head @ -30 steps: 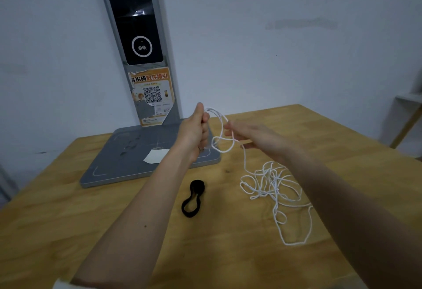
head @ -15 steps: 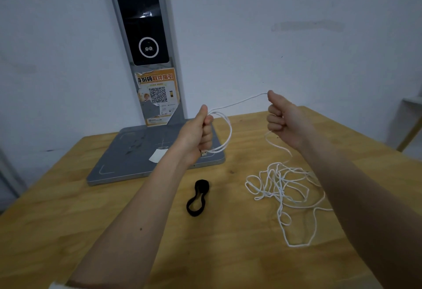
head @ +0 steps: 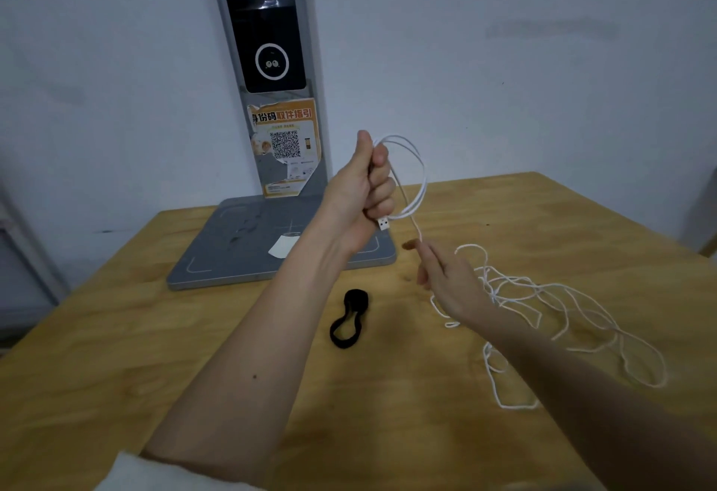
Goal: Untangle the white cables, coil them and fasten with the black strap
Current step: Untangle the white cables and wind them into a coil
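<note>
Head view, right hand (head: 450, 281) lowered, pinching white cable (head: 417, 232)

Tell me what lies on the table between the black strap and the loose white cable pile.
In the head view, the right hand and forearm hang between black strap and cable pile; below them, bare wooden table.

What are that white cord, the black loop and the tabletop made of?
Thin white cable: probably smooth plastic-sheathed wire, since it bends freely and ends in a metal USB plug. Black strap loop: matte, soft-looking, possibly fabric or elastic. Table: light wood with visible grain and a slight sheen.
</note>
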